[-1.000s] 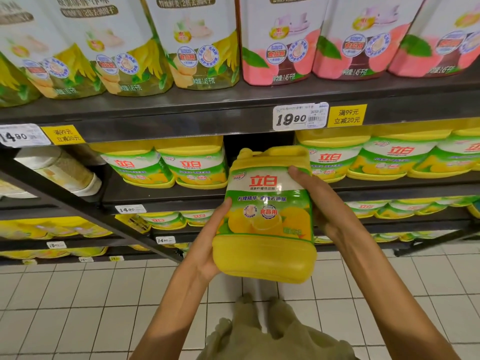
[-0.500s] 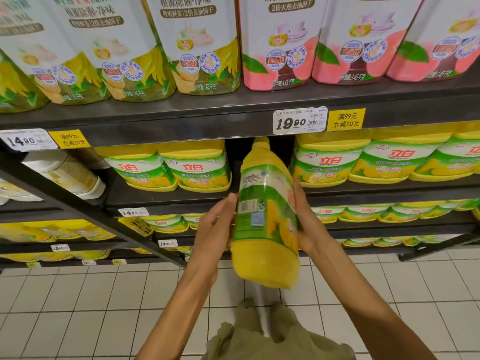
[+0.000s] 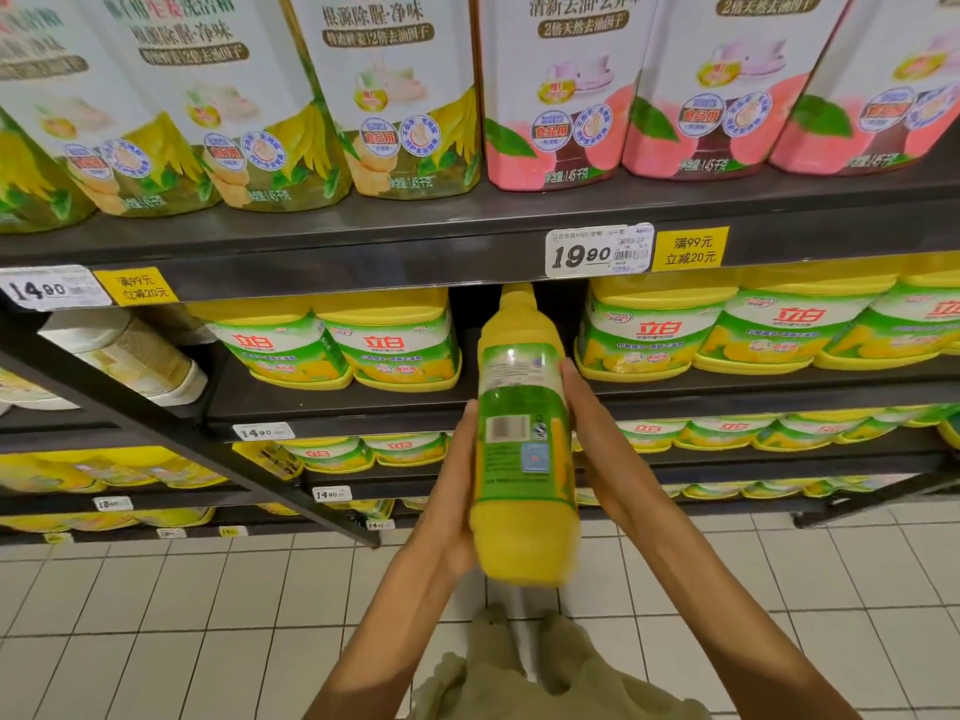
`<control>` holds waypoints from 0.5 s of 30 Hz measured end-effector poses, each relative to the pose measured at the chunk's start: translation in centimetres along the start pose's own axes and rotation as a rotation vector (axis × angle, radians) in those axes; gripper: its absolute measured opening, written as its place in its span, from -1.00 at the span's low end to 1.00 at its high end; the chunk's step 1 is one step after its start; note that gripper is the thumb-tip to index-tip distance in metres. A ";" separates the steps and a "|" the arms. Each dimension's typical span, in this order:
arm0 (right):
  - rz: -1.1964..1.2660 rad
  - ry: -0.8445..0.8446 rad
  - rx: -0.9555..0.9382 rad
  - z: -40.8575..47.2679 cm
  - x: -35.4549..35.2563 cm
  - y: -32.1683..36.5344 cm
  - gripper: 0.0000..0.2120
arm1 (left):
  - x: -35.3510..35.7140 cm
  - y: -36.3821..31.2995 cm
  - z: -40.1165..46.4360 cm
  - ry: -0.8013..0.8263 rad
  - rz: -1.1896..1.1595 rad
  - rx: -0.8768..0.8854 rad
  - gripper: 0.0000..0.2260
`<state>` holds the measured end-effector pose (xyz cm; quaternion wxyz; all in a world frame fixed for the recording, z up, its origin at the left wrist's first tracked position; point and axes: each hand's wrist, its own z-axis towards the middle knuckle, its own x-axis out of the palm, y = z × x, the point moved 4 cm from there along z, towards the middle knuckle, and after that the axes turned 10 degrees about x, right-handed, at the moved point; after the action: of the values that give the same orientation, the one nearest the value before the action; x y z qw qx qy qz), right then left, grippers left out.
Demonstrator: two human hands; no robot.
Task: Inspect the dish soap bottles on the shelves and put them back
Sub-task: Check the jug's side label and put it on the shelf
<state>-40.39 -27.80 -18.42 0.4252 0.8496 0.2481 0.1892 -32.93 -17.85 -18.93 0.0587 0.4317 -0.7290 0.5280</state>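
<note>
I hold a yellow dish soap bottle (image 3: 524, 433) upright in front of the shelves, its narrow side with the barcode turned toward me. My left hand (image 3: 454, 491) grips its left side and my right hand (image 3: 597, 439) grips its right side; most of the fingers are hidden behind the bottle. Behind its cap is a dark gap (image 3: 470, 314) in the row of identical yellow bottles (image 3: 332, 340) on the middle shelf (image 3: 363, 407).
Large white refill pouches (image 3: 389, 96) with yellow or pink prints stand on the top shelf. More yellow bottles (image 3: 727, 324) fill the shelf to the right and the lower shelves. Price tags (image 3: 597, 252) line the shelf edges. White floor tiles (image 3: 156, 615) lie below.
The bottle has been turned in my hands from its front label to its narrow side and back label. Both hands stayed on it.
</note>
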 end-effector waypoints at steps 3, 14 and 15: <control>0.291 0.236 0.066 -0.3 0.1 -0.4 -0.28 | -1.1 -0.8 0.1 -0.035 0.291 0.074 -0.64; 0.613 0.304 0.145 -0.1 -1.0 -2.3 -0.66 | -3.2 0.6 -0.2 -0.081 -0.038 -0.212 -0.57; 0.610 0.292 0.123 -0.2 -1.0 -2.1 -0.67 | -3.3 0.6 0.0 -0.065 -0.042 -0.201 -0.59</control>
<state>-41.84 -27.18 -20.19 0.2572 0.8725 0.0520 0.4121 -31.29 -15.96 -21.14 0.0891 0.4558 -0.7706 0.4365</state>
